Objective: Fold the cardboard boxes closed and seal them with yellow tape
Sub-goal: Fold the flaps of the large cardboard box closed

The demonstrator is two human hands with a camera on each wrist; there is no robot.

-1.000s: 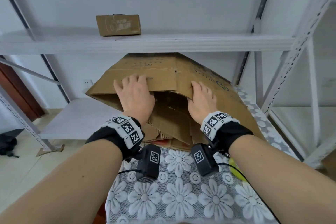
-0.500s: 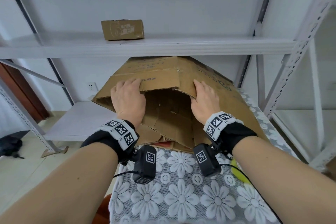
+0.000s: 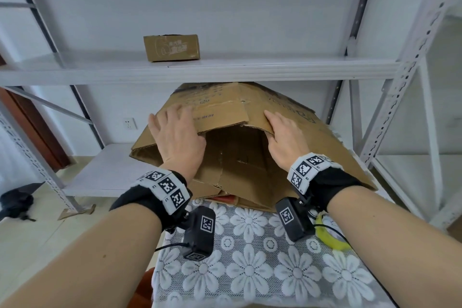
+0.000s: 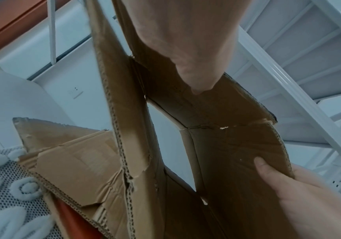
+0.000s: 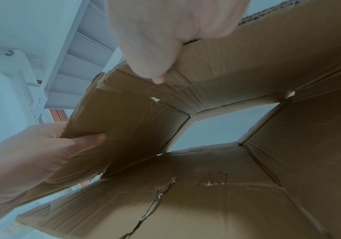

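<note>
Cardboard box (image 3: 252, 152) lies tipped on the flowery tablecloth (image 3: 250, 270), its open end facing the person, under the shelf (image 3: 200, 70). Left hand (image 3: 178, 137) grips the upper left flap, thumb underneath; right hand (image 3: 285, 139) grips the right flap the same way. Yellow tape (image 3: 332, 235) sits by the right wrist.

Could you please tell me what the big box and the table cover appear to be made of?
The big box looks like brown corrugated cardboard, matte and worn: fluted edges and tears show in the wrist views. The table cover seems to be white lace or a plastic imitation, with raised flowers on a mesh ground; which one is unclear.
</note>
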